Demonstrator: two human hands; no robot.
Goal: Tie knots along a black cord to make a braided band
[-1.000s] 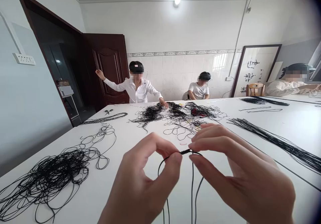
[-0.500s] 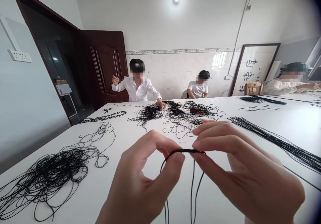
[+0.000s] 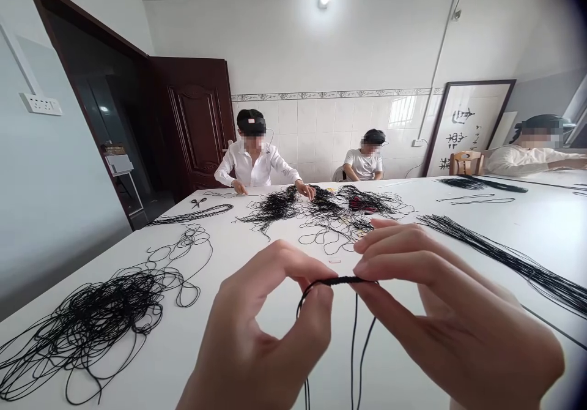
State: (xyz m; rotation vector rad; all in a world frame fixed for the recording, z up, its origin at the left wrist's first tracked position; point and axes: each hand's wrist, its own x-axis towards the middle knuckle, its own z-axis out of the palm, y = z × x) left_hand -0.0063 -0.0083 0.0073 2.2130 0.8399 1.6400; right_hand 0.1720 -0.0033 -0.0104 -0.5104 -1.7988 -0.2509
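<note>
A short black braided cord point(image 3: 345, 280) is stretched level between my two hands above the table. My left hand point(image 3: 270, 330) pinches its left end between thumb and forefinger. Thumb and forefinger of my right hand point(image 3: 440, 306) grip the right end, with the other fingers curled loosely above. Thin loose strands point(image 3: 353, 342) hang down from the right part of the braid, and more strands drop behind my left thumb. The ends inside both pinches are hidden by my fingertips.
A tangled black cord pile point(image 3: 105, 312) lies at left on the white table point(image 3: 247, 238). Small scissors point(image 3: 199, 202) lie beyond it. More tangled cord point(image 3: 279, 205) lies at the far side, near a co-worker's hand point(image 3: 305, 190). A straight cord bundle point(image 3: 509, 257) stretches along the right.
My left thumb has shifted slightly left and down along the braid, baring a bit more of it. Across the table, the co-worker's raised hand has come down to the table.
</note>
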